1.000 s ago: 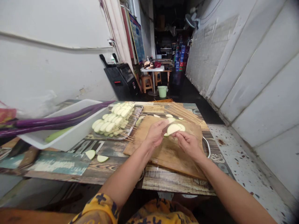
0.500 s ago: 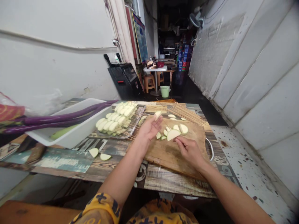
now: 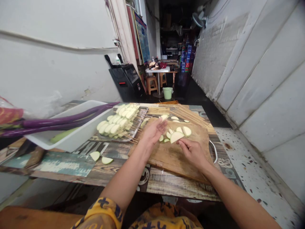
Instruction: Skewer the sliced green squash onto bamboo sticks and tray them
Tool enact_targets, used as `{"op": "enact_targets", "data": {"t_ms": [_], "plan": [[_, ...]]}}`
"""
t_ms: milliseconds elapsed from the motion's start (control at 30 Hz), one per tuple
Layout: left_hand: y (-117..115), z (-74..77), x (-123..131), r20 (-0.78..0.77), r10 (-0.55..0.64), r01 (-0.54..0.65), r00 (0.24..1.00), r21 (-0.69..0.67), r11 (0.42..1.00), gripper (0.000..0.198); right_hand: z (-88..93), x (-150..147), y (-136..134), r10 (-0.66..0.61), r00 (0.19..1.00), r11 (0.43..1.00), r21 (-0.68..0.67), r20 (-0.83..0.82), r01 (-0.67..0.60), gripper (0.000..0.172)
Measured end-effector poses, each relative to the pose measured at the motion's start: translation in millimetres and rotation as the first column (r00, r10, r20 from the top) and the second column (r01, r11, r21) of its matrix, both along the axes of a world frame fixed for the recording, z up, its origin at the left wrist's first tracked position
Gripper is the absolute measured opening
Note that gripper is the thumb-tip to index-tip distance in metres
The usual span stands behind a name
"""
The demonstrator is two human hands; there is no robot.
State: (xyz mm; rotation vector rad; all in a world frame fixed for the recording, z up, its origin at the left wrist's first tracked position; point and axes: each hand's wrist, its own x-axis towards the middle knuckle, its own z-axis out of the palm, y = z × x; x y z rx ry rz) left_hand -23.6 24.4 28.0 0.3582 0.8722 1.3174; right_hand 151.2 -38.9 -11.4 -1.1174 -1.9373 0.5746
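Observation:
My left hand point(image 3: 152, 129) reaches over the wooden cutting board point(image 3: 171, 157) with its fingers stretched out; their tips touch a pale vegetable slice point(image 3: 164, 117) at the board's far edge. My right hand point(image 3: 192, 152) rests on the board with its fingers pinched on the near edge of a large half-round slice point(image 3: 176, 136). Several smaller slices point(image 3: 183, 130) lie between and beyond the two hands. A metal tray point(image 3: 140, 122) left of the board carries rows of skewered slices point(image 3: 116, 122).
A pile of bamboo skewers point(image 3: 189, 115) lies at the table's far right. A white tub point(image 3: 71, 140) on the left holds long purple eggplants point(image 3: 59, 122). Two loose slices point(image 3: 100, 158) lie on the table point(image 3: 166, 187). A black machine point(image 3: 126, 82) and a green bucket point(image 3: 168, 93) stand beyond.
Both hands came apart and lowered to the board. My left hand reached forward to the far slice. My right hand set the large slice down on the board.

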Motion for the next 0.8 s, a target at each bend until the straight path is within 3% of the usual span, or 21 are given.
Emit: {"op": "enact_targets", "data": {"t_ms": [533,800], "plan": [[-3,-4.1,6,-0.12,0.009,0.005,0.993,0.12,0.993,0.005,0.7,-1,-1,-0.017,1.0,1.0,-0.015,-0.014,0.017,0.022],[-5,-10.5,14,-0.089,-0.021,0.034,0.996,0.145,0.989,0.008,-1.0,-2,-2,-0.033,0.998,0.999,-0.026,-0.06,0.031,0.021]]}}
